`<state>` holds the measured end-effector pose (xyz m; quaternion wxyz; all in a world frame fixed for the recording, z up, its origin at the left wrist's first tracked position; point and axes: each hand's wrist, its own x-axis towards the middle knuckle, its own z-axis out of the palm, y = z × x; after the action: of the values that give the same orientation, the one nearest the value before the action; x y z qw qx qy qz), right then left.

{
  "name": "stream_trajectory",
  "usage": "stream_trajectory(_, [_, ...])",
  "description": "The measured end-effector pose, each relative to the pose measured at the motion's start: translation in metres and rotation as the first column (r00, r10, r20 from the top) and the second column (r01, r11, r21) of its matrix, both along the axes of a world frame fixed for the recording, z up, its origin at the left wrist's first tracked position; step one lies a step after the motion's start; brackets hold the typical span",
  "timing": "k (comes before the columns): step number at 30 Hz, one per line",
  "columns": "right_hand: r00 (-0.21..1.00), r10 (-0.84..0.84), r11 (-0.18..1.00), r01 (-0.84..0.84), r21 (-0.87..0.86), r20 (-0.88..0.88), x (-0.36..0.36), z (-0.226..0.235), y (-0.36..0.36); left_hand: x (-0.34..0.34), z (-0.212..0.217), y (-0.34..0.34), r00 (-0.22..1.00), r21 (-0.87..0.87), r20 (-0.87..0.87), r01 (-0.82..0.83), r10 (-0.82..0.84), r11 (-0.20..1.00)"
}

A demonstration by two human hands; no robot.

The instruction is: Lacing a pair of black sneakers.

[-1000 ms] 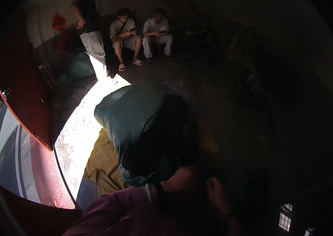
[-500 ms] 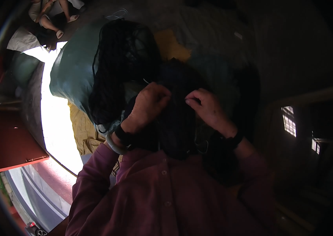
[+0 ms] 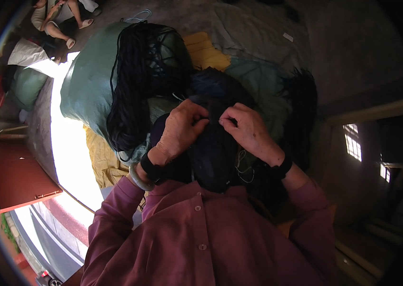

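My left hand (image 3: 180, 129) and my right hand (image 3: 245, 128) meet over a dark bundle of black yarn (image 3: 213, 152) held against my chest. The fingertips of both hands pinch strands at its top, close together. A thin pale thread (image 3: 242, 164) dangles below my right wrist. Both wrists wear black bands, and a pale bangle sits on the left one. Just beyond my hands a large skein of black cord (image 3: 134, 81) drapes over a big green sack (image 3: 87, 90). My maroon sleeves fill the lower part of the view.
More green sacks (image 3: 258, 81) and black yarn (image 3: 301, 114) lie to the right, with yellow cloth (image 3: 208, 50) behind. A bright sunlit strip of floor (image 3: 68, 152) runs along the left beside a red door (image 3: 15, 176). People sit at the upper left (image 3: 56, 16).
The view has swung down from the room onto the bundle at my chest. Both hands came up onto the black yarn and now pinch it closer together.
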<state>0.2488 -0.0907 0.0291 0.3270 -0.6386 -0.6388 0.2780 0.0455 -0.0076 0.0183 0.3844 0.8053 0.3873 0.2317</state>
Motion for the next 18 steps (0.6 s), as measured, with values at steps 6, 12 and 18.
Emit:
stream_trajectory(6, [0.979,-0.006,0.974,-0.039,0.222,0.202,-0.008,0.005,0.003,0.006,0.000,-0.001,0.999,0.041,-0.030,-0.032,0.033,0.999])
stream_trajectory(12, [0.999,-0.017,1.000,0.018,-0.010,0.043,-0.007,0.003,0.007,0.002,0.000,-0.008,1.000,0.106,-0.001,0.020,-0.020,0.994])
stream_trajectory(18, [0.972,0.197,0.968,-0.172,-0.184,0.130,0.007,0.005,0.015,-0.004,-0.002,-0.010,0.998,0.080,-0.055,0.042,-0.038,0.996])
